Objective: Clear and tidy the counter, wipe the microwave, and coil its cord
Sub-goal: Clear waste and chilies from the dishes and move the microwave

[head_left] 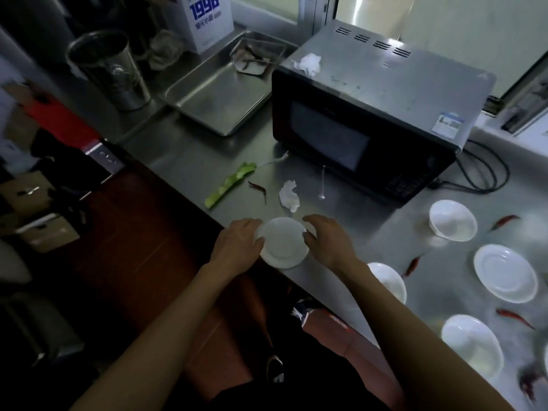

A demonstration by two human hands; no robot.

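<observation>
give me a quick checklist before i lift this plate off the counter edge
1. Left hand has the plate: ok, fingers curl on its left rim.
2. Right hand has it too: cannot tell, fingers sit at the right rim, contact unclear.
3. Plate fully supported: not ok, its near rim hangs over the counter edge.
4. Plate bare: ok, nothing on it.
5. Lift path free: ok, the tissue and chili lie beyond it, apart.
6. Landing spot chosen: cannot tell; tray has bare floor.
</observation>
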